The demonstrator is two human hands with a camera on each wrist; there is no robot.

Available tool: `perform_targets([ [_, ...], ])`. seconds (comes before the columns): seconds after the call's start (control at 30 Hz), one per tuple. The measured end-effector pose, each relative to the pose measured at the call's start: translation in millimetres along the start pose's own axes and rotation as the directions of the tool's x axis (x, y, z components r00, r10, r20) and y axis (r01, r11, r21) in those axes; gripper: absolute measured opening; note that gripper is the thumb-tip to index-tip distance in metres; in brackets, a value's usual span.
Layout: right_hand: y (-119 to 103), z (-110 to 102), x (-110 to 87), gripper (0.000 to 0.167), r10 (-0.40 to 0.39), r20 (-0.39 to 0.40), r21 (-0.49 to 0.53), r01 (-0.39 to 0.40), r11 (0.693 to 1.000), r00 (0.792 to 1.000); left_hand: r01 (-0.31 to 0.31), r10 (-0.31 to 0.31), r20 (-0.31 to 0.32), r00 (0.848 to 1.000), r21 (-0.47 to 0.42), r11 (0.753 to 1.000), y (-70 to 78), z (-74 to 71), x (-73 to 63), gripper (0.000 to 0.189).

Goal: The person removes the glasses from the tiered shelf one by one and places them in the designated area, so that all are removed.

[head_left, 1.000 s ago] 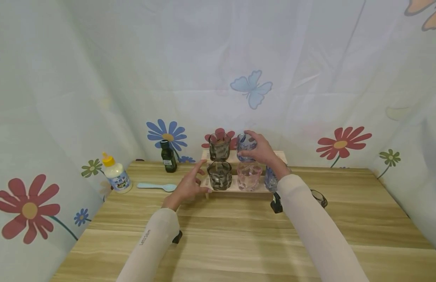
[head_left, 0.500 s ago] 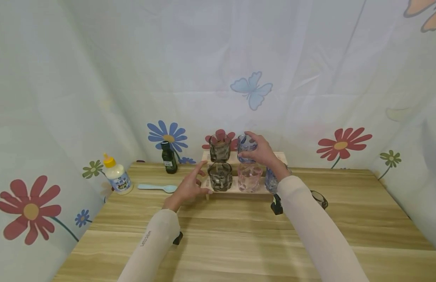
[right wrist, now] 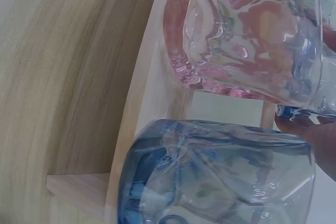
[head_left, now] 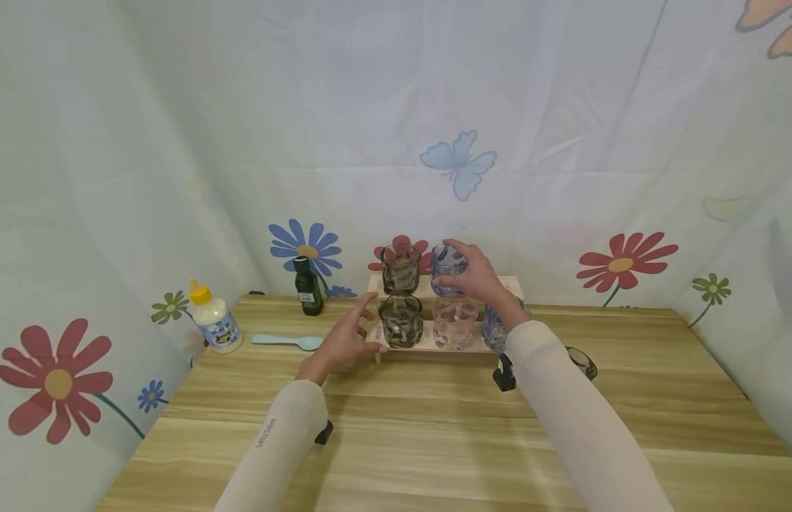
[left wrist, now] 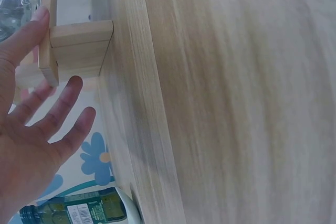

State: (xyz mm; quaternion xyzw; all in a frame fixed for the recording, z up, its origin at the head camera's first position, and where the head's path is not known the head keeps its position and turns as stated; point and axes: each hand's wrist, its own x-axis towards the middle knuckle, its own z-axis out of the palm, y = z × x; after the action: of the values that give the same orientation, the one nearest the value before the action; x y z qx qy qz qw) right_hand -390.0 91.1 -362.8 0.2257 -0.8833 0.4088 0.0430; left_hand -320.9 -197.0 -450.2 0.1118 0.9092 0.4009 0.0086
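Note:
A two-tier wooden rack (head_left: 512, 285) stands at the back of the table, carrying drinking glasses. On its upper tier my right hand (head_left: 478, 276) grips a pale blue glass (head_left: 443, 264) between thumb and fingers, beside a smoky grey glass (head_left: 400, 270). The lower tier holds another grey glass (head_left: 401, 324), a pink glass (head_left: 454, 324) and a blue glass (head_left: 493, 331), the last partly hidden by my right wrist. My left hand (head_left: 342, 341) is at the rack's left end with fingers spread. In the left wrist view its thumb (left wrist: 32, 32) lies against the front rail.
Left of the rack stand a dark green bottle (head_left: 308, 288) and a yellow-capped squeeze bottle (head_left: 217, 326). A light blue spoon (head_left: 286, 341) lies between them and my left hand. Another grey glass (head_left: 585, 364) sits on the table (head_left: 409, 441) beyond my right sleeve. A flowered curtain (head_left: 345, 142) hangs behind.
The view shifts very slightly. Both hands and the glasses stay in the same places, with my right hand still gripping the pale blue glass.

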Motion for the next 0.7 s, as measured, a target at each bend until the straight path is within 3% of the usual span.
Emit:
perform_targets([
  [0.7,-16.1,-18.4,-5.8,0.084,-0.008,-0.031,-0.011,0.007,1.0,0.999,-0.008,0.008,0.001,1.0,0.001,1.0,1.4,0.2,-1.1,0.108],
])
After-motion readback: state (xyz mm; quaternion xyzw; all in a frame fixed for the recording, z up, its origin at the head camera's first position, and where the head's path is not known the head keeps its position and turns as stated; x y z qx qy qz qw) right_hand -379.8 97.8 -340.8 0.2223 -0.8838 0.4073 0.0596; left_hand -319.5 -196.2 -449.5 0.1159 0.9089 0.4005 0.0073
